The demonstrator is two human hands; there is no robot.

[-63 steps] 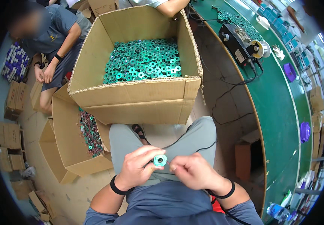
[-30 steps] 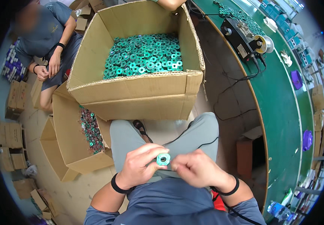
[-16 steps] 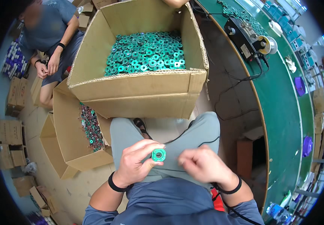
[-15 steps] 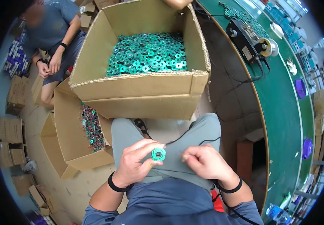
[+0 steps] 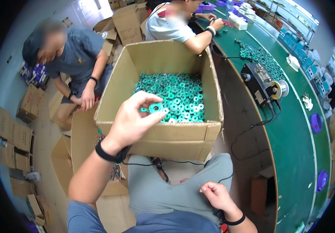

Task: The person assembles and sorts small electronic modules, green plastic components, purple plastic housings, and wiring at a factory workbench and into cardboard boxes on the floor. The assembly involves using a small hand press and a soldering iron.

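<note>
My left hand (image 5: 130, 120) reaches over the near rim of a large cardboard box (image 5: 159, 136). Between its thumb and fingers is a green ring-shaped part (image 5: 155, 108) with a hole in the middle. Below it, many similar green ring parts (image 5: 179, 93) fill the box's lower portion. My right hand (image 5: 216, 195) rests above my right thigh, thumb and fingers pinched together. Something thin seems to stick out at its fingertips, too small to make out.
Left of the large box stand lower open cartons (image 5: 80, 143), partly hidden by my left arm. One person sits beyond them; another works at the green bench (image 5: 291, 155) on the right. That bench carries a black device (image 5: 258, 83) with a wire spool (image 5: 280, 89).
My left hand has moved up and forward from my lap to over the large box, carrying the ring part. My right hand has moved lower. The view has tilted up, showing a second person.
</note>
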